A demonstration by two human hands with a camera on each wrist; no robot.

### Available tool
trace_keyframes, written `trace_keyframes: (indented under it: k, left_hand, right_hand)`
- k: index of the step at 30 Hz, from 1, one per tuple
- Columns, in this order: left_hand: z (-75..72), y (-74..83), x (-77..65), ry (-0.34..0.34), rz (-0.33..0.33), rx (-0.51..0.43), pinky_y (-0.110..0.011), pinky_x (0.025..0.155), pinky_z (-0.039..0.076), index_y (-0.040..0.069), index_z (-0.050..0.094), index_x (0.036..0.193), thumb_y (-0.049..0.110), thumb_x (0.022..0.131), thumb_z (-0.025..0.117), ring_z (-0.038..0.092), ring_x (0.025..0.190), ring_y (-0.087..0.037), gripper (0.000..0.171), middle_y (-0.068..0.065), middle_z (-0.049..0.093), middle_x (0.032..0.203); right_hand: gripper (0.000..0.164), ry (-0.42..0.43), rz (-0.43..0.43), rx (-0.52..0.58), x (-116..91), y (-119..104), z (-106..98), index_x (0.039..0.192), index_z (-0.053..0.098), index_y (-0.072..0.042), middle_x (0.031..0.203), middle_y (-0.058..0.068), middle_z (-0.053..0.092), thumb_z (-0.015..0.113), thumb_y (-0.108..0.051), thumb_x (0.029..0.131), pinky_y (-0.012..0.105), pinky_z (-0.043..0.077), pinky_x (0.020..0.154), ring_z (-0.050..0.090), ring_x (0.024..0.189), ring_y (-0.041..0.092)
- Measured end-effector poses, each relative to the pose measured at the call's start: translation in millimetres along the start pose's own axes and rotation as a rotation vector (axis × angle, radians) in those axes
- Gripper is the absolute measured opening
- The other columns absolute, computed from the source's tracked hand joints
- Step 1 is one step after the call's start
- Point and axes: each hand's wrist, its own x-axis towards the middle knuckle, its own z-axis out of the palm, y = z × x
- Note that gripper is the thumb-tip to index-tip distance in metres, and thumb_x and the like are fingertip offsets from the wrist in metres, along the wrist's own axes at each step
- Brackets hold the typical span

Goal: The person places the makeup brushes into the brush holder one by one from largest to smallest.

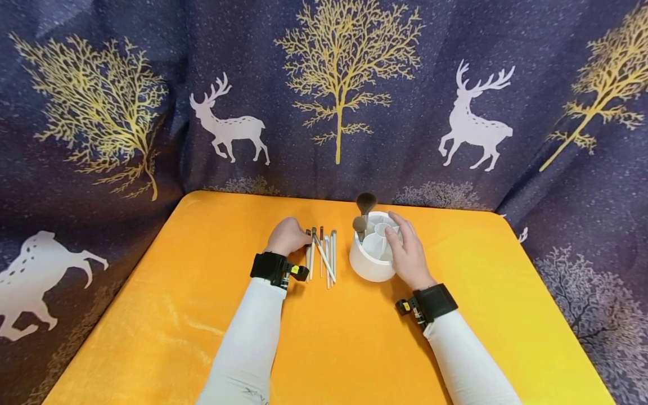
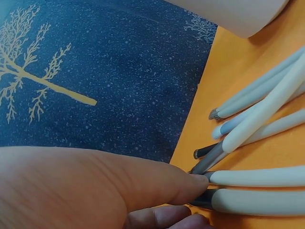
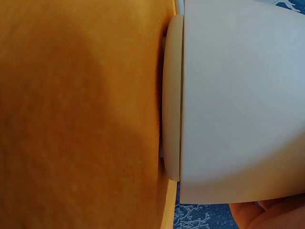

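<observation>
**Light Touch, Firm Hold**

At nine o'clock from the white holder [image 1: 371, 267], a left grip [image 1: 287, 236] pinches the leftmost brush [image 2: 262, 202] near its dark tip on the orange counter [image 1: 344, 349]; a right grip [image 1: 411, 261] clasps the holder's wall at three o'clock. The brush looks light, stiff, smooth and soft-tipped, best held mid-handle.

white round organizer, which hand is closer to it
The right hand, which holds the white organizer at its right side; the left hand is apart from it, off to its left, at the brushes.
</observation>
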Motion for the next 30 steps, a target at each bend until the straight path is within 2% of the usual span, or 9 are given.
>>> trace_keyframes:
  k: [1,6,7,8,9,10,14,20,30]
  left_hand:
    - [4.3,-10.5,8.5,0.005,0.024,-0.008,-0.037,0.056,0.028,0.019,0.045,0.057,0.018,0.098,0.082,0.034,0.049,-0.019,0.055,0.002,0.028,0.058]
    - [4.0,-9.3,8.3,-0.001,0.004,0.004,-0.036,0.057,0.029,0.019,0.045,0.058,0.017,0.1,0.079,0.036,0.051,-0.019,0.054,0.002,0.029,0.059]
    - [3.9,-8.8,7.9,0.001,-0.001,0.008,-0.035,0.057,0.03,0.019,0.045,0.058,0.016,0.099,0.078,0.037,0.051,-0.019,0.053,0.002,0.029,0.059]
    - [-0.3,2.3,-0.8,-0.004,-0.029,0.023,-0.036,0.057,0.031,0.018,0.045,0.059,0.014,0.099,0.077,0.039,0.051,-0.02,0.052,0.001,0.03,0.059]
    - [0.0,2.7,-1.0,-0.002,-0.031,0.028,-0.036,0.057,0.031,0.018,0.044,0.059,0.014,0.099,0.076,0.04,0.051,-0.021,0.051,0.0,0.031,0.059]
    - [4.2,-3.7,3.8,0.011,-0.004,0.024,-0.035,0.056,0.03,0.019,0.044,0.059,0.017,0.099,0.078,0.04,0.051,-0.02,0.051,0.002,0.031,0.059]
    - [7.6,-2.9,4.0,0.031,-0.003,0.044,-0.036,0.053,0.031,0.019,0.048,0.06,0.021,0.098,0.081,0.043,0.05,-0.021,0.049,0.001,0.035,0.057]
    - [9.6,6.2,-1.6,0.052,-0.043,0.09,-0.037,0.054,0.03,0.018,0.049,0.064,0.026,0.1,0.084,0.04,0.052,-0.022,0.051,0.0,0.035,0.06]
    - [14.5,11.3,-8.4,0.091,-0.001,0.114,-0.039,0.057,0.027,0.016,0.045,0.068,0.024,0.102,0.081,0.037,0.057,-0.022,0.051,-0.001,0.03,0.065]
  right_hand:
    - [0.054,-0.001,0.001,0.002,0.1,0.2,0.0,0.165,0.048,-0.004,0.16,0.025,0.054,0.05,-0.032,0.12,0.065,0.034,0.126,0.05,0.149,0.044]
    - [0.054,-0.005,0.009,0.005,0.5,0.1,0.2,0.166,0.048,-0.005,0.161,0.023,0.053,0.05,-0.032,0.12,0.064,0.034,0.126,0.049,0.151,0.043]
    - [0.054,-0.005,0.009,0.005,0.7,0.0,0.3,0.166,0.048,-0.005,0.161,0.023,0.053,0.05,-0.032,0.12,0.064,0.034,0.126,0.049,0.151,0.043]
    - [0.054,-0.006,0.009,0.006,0.8,0.0,0.4,0.166,0.048,-0.005,0.161,0.023,0.053,0.05,-0.032,0.12,0.064,0.034,0.126,0.049,0.151,0.043]
    - [0.054,-0.006,0.01,0.006,1.0,-0.1,0.4,0.166,0.048,-0.005,0.161,0.023,0.053,0.05,-0.032,0.12,0.064,0.034,0.126,0.049,0.151,0.042]
    - [0.054,-0.008,0.01,0.007,1.2,-0.1,0.4,0.166,0.048,-0.004,0.161,0.023,0.053,0.05,-0.032,0.12,0.064,0.033,0.126,0.049,0.151,0.043]
    - [0.053,-0.009,0.01,0.007,1.6,-0.9,0.0,0.166,0.048,-0.004,0.161,0.024,0.052,0.05,-0.031,0.12,0.064,0.033,0.127,0.049,0.151,0.043]
    - [0.053,-0.009,0.004,0.005,1.8,-1.1,-0.5,0.165,0.048,-0.003,0.161,0.024,0.053,0.049,-0.031,0.12,0.063,0.033,0.127,0.049,0.151,0.043]
    - [0.054,-0.006,0.004,0.006,0.5,-0.6,-0.9,0.165,0.048,-0.003,0.159,0.024,0.054,0.05,-0.032,0.119,0.064,0.034,0.126,0.05,0.149,0.043]
